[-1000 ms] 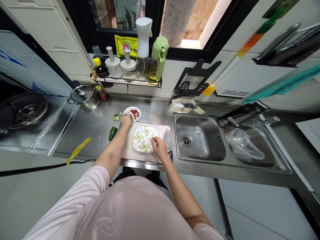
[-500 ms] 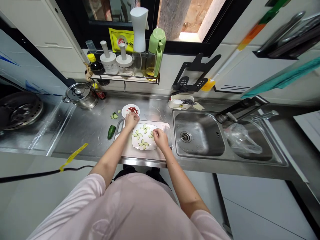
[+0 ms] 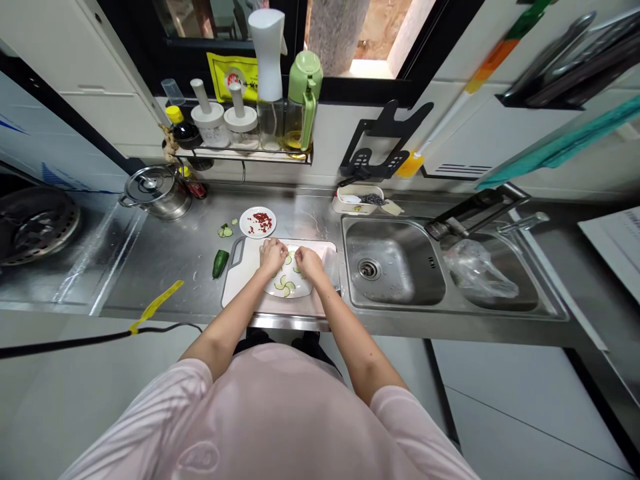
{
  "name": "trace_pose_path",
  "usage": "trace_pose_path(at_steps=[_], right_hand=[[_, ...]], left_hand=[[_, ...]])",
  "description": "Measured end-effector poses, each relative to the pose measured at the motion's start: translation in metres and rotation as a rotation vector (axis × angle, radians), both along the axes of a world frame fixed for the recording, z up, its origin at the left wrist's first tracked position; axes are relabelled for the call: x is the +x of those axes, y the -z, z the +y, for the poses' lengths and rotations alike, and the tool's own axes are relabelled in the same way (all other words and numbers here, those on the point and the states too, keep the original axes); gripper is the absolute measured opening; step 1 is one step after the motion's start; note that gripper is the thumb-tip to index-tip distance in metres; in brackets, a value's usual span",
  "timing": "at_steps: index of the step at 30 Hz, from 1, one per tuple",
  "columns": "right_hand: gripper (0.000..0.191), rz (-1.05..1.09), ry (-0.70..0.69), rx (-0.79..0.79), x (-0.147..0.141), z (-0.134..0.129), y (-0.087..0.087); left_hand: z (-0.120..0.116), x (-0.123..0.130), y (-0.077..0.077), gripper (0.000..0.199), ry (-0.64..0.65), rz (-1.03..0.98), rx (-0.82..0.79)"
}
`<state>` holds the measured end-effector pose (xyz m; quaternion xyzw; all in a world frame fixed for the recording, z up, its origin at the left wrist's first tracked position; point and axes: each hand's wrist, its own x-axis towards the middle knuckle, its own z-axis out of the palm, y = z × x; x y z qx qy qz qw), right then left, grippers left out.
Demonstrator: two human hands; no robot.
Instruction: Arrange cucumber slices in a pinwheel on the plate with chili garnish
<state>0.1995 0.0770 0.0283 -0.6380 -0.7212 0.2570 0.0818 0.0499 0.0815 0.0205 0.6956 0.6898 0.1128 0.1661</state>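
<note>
A white plate [image 3: 299,289] with thin green-edged slices [image 3: 285,287] in curved groups rests on the pale cutting board [image 3: 243,283]. Over the plate's upper left part is my left hand [image 3: 273,255], its fingers pinched together; anything between them is too small to name. My right hand [image 3: 308,261] is above the plate's upper right part, fingers also closed, and whatever it may hold is hidden. Behind the board stands a small round plate [image 3: 257,222] with chopped red pieces. Left of the board lie a cut piece of cucumber [image 3: 220,264] and some loose slices [image 3: 225,231].
A double sink [image 3: 395,263] is at the right, with a plastic bag [image 3: 475,270] in its far basin. At the left stand a lidded pot [image 3: 159,193] and a stove burner [image 3: 35,223]. A shelf [image 3: 240,155] holds bottles and jars; a caddy [image 3: 357,200] sits behind the sink.
My left hand has moved from the small red-topped plate to above the white plate. My right hand has moved up and inward. The view has shifted slightly.
</note>
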Motion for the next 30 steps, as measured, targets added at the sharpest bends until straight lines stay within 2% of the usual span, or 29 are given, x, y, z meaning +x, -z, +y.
trace_pose_path(at_steps=[9, 15, 23, 30], right_hand=[[0.025, -0.095, -0.082, 0.018, -0.013, 0.008, 0.01], [0.025, -0.133, -0.14, 0.007, -0.018, 0.01, 0.008], [0.026, -0.167, -0.149, 0.014, -0.021, 0.01, 0.005], [0.027, -0.16, -0.161, -0.01, -0.019, 0.01, 0.002]], left_hand=[[-0.001, 0.002, 0.007, 0.014, -0.006, 0.032, -0.03], [0.0, 0.002, 0.01, 0.013, 0.006, 0.038, -0.016], [0.0, 0.001, 0.012, 0.013, 0.016, 0.03, -0.015], [0.002, -0.004, 0.014, 0.015, -0.03, -0.004, -0.026]])
